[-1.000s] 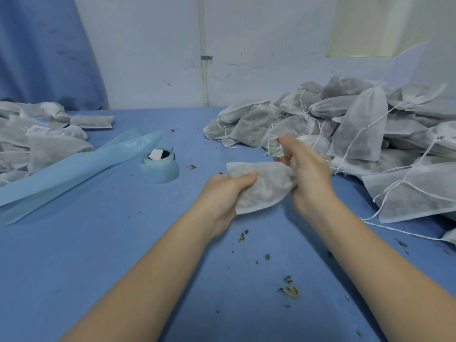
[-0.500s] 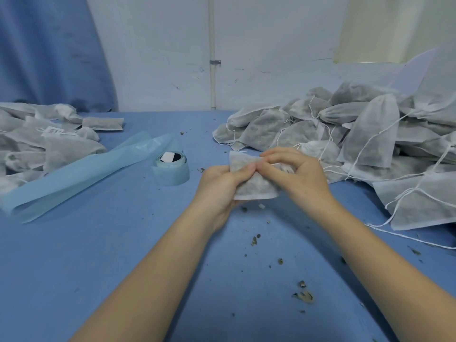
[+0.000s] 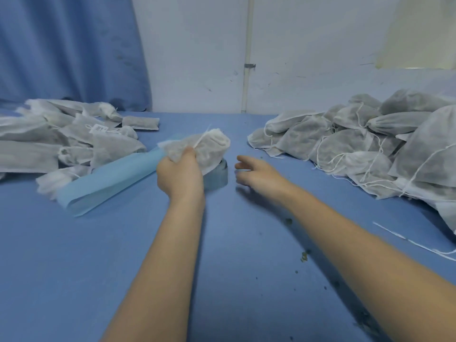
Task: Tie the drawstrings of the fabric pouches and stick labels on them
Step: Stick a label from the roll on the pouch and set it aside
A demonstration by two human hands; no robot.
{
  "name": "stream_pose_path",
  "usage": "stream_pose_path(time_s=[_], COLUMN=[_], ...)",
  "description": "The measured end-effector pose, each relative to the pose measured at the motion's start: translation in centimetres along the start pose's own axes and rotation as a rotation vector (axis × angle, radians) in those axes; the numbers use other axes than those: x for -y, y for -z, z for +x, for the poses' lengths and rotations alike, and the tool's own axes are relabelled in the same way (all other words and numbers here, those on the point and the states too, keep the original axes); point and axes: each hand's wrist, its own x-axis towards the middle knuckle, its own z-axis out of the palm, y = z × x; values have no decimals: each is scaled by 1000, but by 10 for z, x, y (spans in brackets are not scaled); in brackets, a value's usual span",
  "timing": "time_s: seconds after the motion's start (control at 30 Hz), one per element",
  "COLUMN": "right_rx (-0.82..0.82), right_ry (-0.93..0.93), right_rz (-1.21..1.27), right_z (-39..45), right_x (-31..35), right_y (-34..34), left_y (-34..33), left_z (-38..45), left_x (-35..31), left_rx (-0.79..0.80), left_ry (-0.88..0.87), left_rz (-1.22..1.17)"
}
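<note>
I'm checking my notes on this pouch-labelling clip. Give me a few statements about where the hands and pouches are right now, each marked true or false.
1. The left hand grips a fabric pouch. True.
2. The right hand holds a pouch. False: it is open and holds nothing.
3. The label roll sits between the hands. True.
4. The bigger pouch pile lies on the left. False: it is on the right.

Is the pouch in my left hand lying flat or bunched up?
Bunched up. The left hand grips the pouch in its fist, lifted off the table, its fabric crumpled. The right hand is open beside it.
</note>
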Motion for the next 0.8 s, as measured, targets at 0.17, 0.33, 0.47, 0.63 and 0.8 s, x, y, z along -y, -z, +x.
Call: stream_pose_path(time_s=[0.17, 0.33, 0.47, 0.63, 0.8], right_rx=[-7, -108, -216, -286, -111], right_ry=[89, 118, 26, -11, 59], right_rz=[-111, -204, -340, -368, -184], right_z=[19, 25, 25, 24, 13], right_x=[3, 7, 13, 16, 8], right_y=[-25, -39, -51, -60, -38], left_y=[14, 12, 8, 4, 5], left_z=[20, 16, 15, 17, 24], left_x=[-2, 1, 5, 12, 13], left_rx=[-241, -199, -67, 34, 118], left_ry=[151, 226, 280, 194, 287], left_rz=[-91, -148, -281, -308, -440])
